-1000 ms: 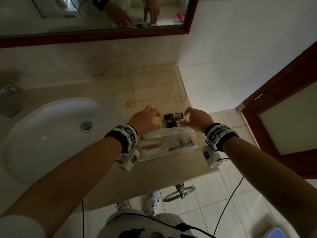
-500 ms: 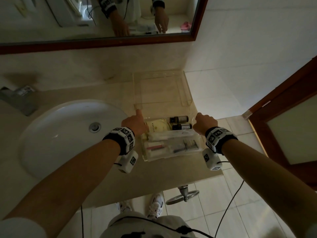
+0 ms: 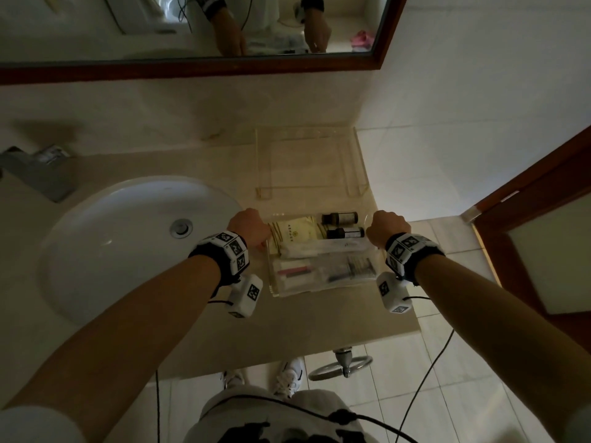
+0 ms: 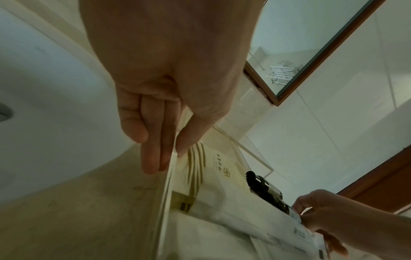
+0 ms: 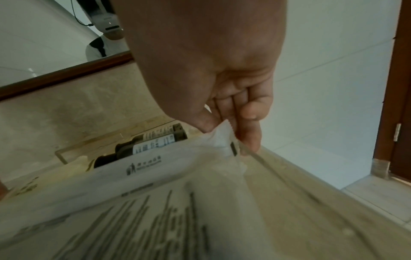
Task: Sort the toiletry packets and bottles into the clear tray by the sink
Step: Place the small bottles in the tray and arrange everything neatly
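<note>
Now both hands' fingers pinch the clear tray walls, left hand thumb lowered, right hand alike.

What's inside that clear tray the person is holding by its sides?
In the clear tray: two dark bottles lying at the far end, a cream packet beside them, and white packets nearer. Whatever lies beneath the overlapping packets is hidden.

White basin (mirror above), brown door.
</note>
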### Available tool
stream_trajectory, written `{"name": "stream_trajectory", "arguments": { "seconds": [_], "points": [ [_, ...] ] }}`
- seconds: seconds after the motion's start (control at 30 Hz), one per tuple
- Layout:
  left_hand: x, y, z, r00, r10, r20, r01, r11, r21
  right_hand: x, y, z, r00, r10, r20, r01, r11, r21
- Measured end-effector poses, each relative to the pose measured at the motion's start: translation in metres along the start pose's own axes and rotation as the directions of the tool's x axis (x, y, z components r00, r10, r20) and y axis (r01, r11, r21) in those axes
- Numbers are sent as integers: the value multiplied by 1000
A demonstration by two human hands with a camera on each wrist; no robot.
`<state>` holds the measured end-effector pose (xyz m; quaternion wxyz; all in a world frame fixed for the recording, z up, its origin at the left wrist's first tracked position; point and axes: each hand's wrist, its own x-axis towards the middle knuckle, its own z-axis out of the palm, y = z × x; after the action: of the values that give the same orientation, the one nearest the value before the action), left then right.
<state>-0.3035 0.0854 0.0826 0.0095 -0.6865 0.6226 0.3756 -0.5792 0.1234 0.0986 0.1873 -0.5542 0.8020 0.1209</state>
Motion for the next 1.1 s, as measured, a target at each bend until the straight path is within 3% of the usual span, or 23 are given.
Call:
{"name": "stream_trajectory", "arguments": {
  "seconds": [0.47,0.77,0.93,1.1],
  "points": [
    [24,-6,-14,987,31,-161,-38,999,-37,23,-16,-5,998,61,9,-61,981,186],
    [11,-7,-15,985,-10,174,19,999,-48,12,-14,-5,995,89,49,-100,953,285],
    [8,-7,-14,978,-11,210,18,999,-32,7,-5,-1,991,107,83,-132,905,404],
    [8,-6,-12,987,-3,163,2,1000,4,12,1,6,991,89,96,-119,913,390]
  ]
}}
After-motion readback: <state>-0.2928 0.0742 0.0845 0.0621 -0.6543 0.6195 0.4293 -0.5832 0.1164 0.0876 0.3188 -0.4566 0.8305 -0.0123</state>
